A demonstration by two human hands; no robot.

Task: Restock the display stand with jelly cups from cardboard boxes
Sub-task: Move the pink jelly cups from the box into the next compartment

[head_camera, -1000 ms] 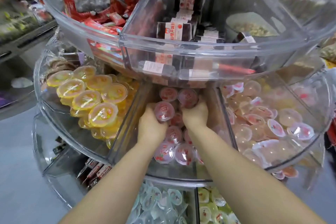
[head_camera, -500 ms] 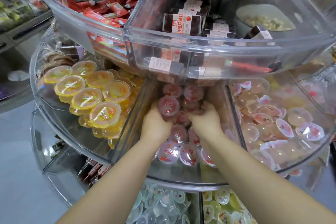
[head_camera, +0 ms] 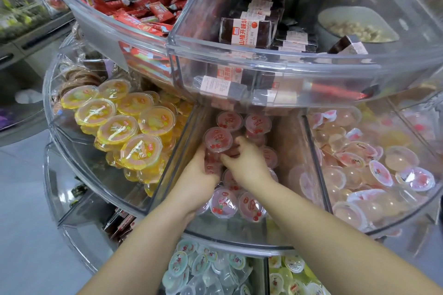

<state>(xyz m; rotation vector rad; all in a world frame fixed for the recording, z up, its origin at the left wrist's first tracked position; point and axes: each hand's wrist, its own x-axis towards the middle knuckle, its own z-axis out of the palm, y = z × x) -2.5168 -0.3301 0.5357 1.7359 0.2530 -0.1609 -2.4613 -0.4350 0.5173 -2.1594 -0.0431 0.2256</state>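
Both hands reach into the middle wedge of a clear, round, tiered stand (head_camera: 239, 243), into a compartment filled with red jelly cups (head_camera: 224, 202) that carry cherry prints on their lids. The left hand (head_camera: 200, 173) is cupped, palm turned inward, its fingers curled around the side of a stack of these cups at the left of the compartment. The right hand (head_camera: 247, 163) is curled too, its fingers closing from the right on one raised cup (head_camera: 217, 139), which sits tilted toward the camera atop the pile between the two hands. Two more cups stand just behind it, near the back of the wedge under the upper tier, and two lie at the front close to the rim. In the wedge to the left, yellow cups (head_camera: 134, 132) are stacked in leaning rows against the divider. In the wedge to the right, pale pink cups (head_camera: 359, 165) lie jumbled, many on their sides. The tier above holds red wrapped sweets (head_camera: 146, 12) on the left and dark bars (head_camera: 247, 32) with white and orange labels in the next section. Below, the lowest tier shows small clear cups (head_camera: 206, 268) and, to their right, yellowish ones. The grey floor (head_camera: 26, 235) shows to the left of the stand.
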